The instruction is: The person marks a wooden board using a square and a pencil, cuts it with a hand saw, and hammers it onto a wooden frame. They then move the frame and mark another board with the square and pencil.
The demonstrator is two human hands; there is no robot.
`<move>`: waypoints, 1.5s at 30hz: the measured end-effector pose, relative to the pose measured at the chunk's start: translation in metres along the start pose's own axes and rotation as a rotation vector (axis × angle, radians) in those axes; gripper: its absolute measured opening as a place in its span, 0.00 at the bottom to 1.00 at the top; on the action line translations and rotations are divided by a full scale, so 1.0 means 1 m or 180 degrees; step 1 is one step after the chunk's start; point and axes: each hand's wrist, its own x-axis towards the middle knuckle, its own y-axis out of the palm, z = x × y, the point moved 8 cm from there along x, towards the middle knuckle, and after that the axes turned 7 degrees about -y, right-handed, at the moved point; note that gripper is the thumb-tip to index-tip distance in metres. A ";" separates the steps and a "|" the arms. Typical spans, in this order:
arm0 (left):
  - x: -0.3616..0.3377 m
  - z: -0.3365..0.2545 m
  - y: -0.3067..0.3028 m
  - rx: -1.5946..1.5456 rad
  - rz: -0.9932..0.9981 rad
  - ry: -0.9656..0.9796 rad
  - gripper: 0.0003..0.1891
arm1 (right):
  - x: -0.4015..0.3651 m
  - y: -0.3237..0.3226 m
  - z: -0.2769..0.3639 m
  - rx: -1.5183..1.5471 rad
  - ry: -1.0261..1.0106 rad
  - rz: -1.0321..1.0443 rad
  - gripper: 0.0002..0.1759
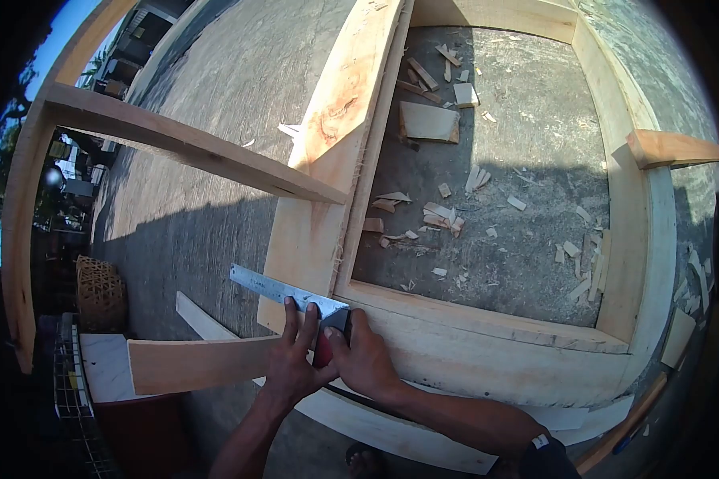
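Observation:
A metal try square [276, 287] lies across the end of a wide plank [303, 231] at the corner of a wooden frame [487, 351]. My left hand [295, 359] presses on the square, with two fingers stretched over its blade. Beside it, my right hand [363, 359] is closed around the square's dark and red handle [327, 339] at the frame's corner. Part of the handle is hidden by my fingers.
An upright wooden structure with a crossbar [192, 145] stands at the left, joined to the plank. Wood chips [479, 180] and offcuts [430, 121] litter the concrete inside the frame. A woven basket [100, 294] and a short board [200, 365] are at the left.

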 end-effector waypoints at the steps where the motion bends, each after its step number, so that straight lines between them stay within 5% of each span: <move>1: 0.000 0.000 0.001 0.0099 -0.0065 0.0155 0.54 | 0.000 -0.001 0.000 0.0002 0.0003 0.0003 0.20; 27: -0.003 0.000 0.008 0.0074 -0.0237 0.0264 0.50 | -0.008 -0.008 -0.002 0.0308 -0.0116 0.0462 0.23; 30: -0.004 -0.005 0.011 -0.0184 0.0138 -0.0214 0.46 | -0.078 -0.083 -0.010 0.0383 -0.0449 -0.0118 0.21; 32: -0.006 0.011 0.020 -0.0195 0.0036 0.0012 0.42 | -0.146 -0.155 -0.013 0.0509 -0.0744 -0.0269 0.14; 37: -0.005 0.020 0.023 -0.0096 -0.0119 0.0080 0.39 | -0.380 -0.340 -0.091 -0.0414 0.0604 -0.3123 0.14; 39: -0.003 0.021 0.022 -0.0176 -0.0135 -0.0187 0.38 | -0.461 -0.368 -0.124 -0.1103 0.1507 -0.3507 0.12; 41: 0.001 0.031 0.021 -0.0046 -0.0172 0.0020 0.38 | -0.517 -0.364 -0.173 -0.1969 0.2125 -0.3152 0.12; 43: 0.000 0.025 0.022 0.0127 -0.0301 0.0146 0.37 | -0.517 -0.330 -0.201 -0.1338 0.2229 -0.2731 0.13; 45: -0.001 0.013 0.017 -0.0168 -0.0082 -0.0121 0.37 | -0.497 -0.289 -0.234 -0.1853 0.2246 -0.2012 0.15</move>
